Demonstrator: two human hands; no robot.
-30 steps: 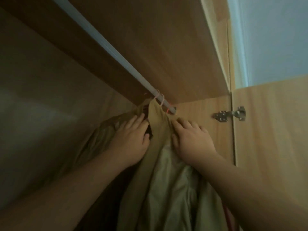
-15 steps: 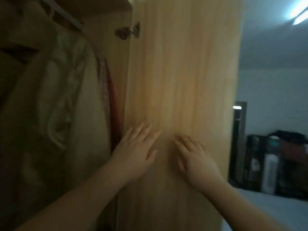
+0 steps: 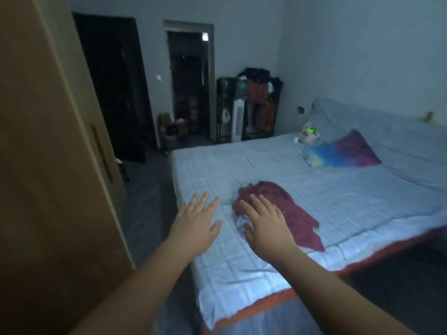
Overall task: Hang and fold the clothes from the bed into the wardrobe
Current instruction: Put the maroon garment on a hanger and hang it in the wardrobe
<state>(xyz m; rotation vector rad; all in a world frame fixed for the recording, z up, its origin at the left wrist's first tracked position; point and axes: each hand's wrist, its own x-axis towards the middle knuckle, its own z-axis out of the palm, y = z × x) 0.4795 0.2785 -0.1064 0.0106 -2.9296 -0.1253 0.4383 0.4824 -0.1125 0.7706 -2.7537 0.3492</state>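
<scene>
**Both hands empty, reaching toward the last clothes on the bed**

At the far left stands the brown wooden wardrobe door (image 3: 48, 165), swung open edge-on. That probably keeps the way into the wardrobe free for the next garment.

Next comes the left hand (image 3: 193, 226), palm down with its fingers straight and spread, gripping nothing. It hangs over the near corner of the bed, just left of the clothes, likely placed to help gather them.

A small pale lilac cloth (image 3: 240, 222) peeks out beside the right hand (image 3: 268, 228), whose fingers are likewise apart and hold nothing. This hand lies across the garment in the picture; whether it touches the cloth I cannot tell.

The task's thing, a crumpled maroon fabric garment (image 3: 292, 209), lies in a loose heap near the front edge of the bed covered in a light blue checked sheet (image 3: 350, 194), within easy reach. Being bunched, it will likely need shaking out before it is hung or folded.

Farther right, near the head of the bed, lies a blue-and-purple patterned pillow (image 3: 343, 153), well apart from the clothes.
</scene>
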